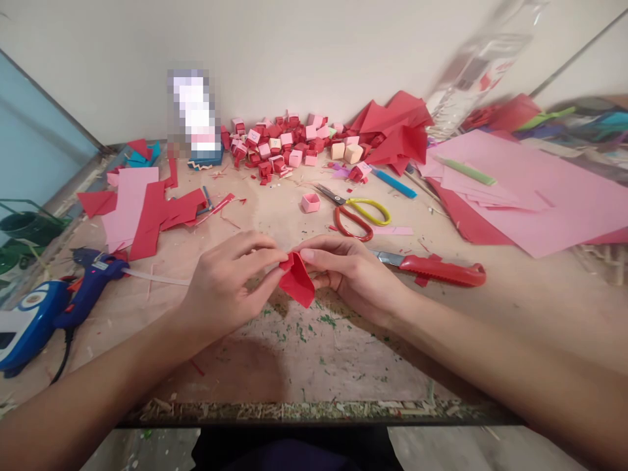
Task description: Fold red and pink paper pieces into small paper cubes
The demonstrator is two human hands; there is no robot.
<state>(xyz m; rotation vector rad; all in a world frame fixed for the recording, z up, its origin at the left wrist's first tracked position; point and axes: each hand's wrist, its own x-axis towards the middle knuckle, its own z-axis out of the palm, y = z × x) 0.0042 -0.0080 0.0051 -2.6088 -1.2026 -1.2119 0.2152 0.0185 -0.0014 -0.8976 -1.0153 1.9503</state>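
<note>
A folded piece of red paper (297, 280) is held over the middle of the wooden table (304, 366). My left hand (228, 278) pinches its left edge with thumb and fingers closed. My right hand (350, 271) grips its right side, forefinger laid along the top fold. Both forearms reach in from the bottom corners. A small open pink paper box (310, 202) sits on the table beyond the hands.
Behind the hands lie scissors (358, 212) with red and yellow handles and a red utility knife (439, 269). A blue glue gun (91, 278) lies at the left. A heap of small red and pink paper boxes (282, 144) stands by the wall. Pink paper sheets (530, 190) cover the right, red and pink scraps (142, 209) the left.
</note>
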